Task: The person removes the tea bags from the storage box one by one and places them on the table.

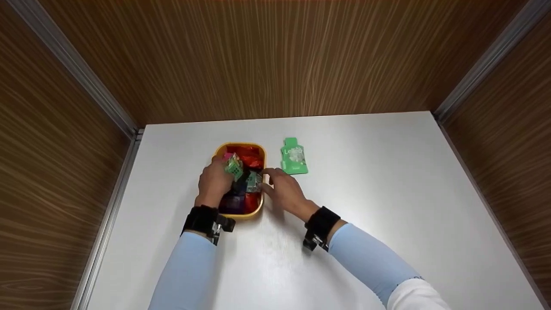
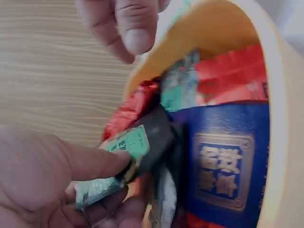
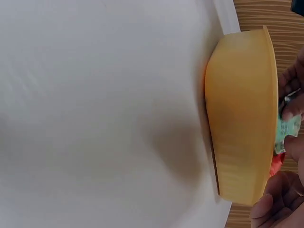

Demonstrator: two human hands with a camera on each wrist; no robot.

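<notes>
A yellow plastic container (image 1: 242, 216) stands on the white table, filled with small foil sachets in red, dark blue and green. My left hand (image 1: 214, 181) reaches in over its left side. Between thumb and fingers it pinches a green-labelled sachet (image 2: 137, 145), seen close up in the left wrist view. At the opposite rim is my right hand (image 1: 284, 189), fingers loosely bent beside a second green sachet (image 1: 254, 181). Nothing shows in its grasp; whether its fingertips touch the rim I cannot tell. A dark blue sachet (image 2: 228, 161) with gold print lies inside.
A flat green pouch printed "LeTea" (image 1: 294, 157) lies on the table (image 1: 379, 181) just right of the container. Wood-grain panels (image 1: 280, 60) enclose the table at the back and on both sides.
</notes>
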